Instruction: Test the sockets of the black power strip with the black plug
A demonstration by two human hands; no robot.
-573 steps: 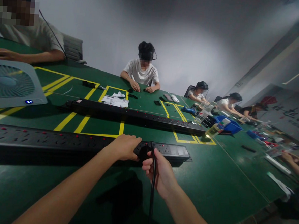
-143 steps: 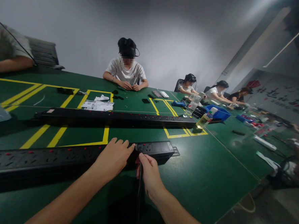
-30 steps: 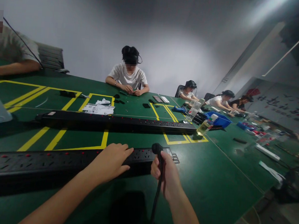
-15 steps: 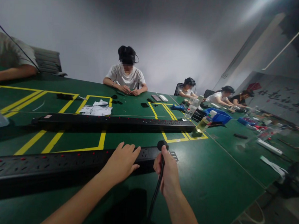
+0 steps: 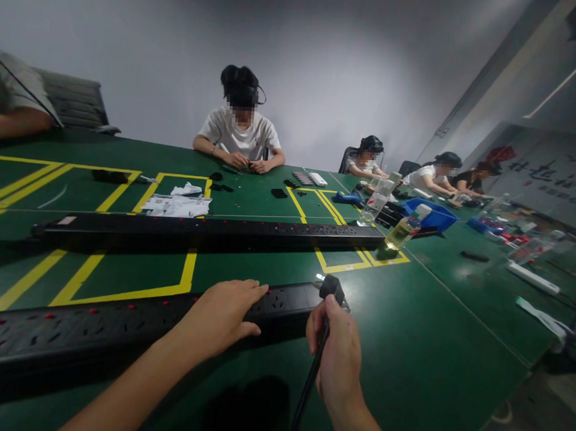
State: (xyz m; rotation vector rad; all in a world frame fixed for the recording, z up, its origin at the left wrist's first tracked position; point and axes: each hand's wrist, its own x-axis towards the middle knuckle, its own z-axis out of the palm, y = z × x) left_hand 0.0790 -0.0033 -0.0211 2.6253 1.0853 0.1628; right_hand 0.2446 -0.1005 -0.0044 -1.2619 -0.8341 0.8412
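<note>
A long black power strip [image 5: 130,323] with red switches runs across the near part of the green table. My left hand [image 5: 223,312] rests on top of it near its right end, fingers stretched out. Just past that end, my right hand [image 5: 336,342] is closed round a black plug [image 5: 331,287], whose metal prongs point up and to the left. The plug's black cable [image 5: 310,379] hangs down beside my right palm toward the bottom of the view.
A second black strip [image 5: 209,235] lies farther back, parallel. Beyond it are white papers [image 5: 176,203]. Bottles [image 5: 404,229] and a blue bin [image 5: 429,215] stand at the right. Several people sit round the table.
My right hand has shifted slightly right with the plug, which has turned so that its prongs now show. My left hand stays on the strip. The view has moved a little.
</note>
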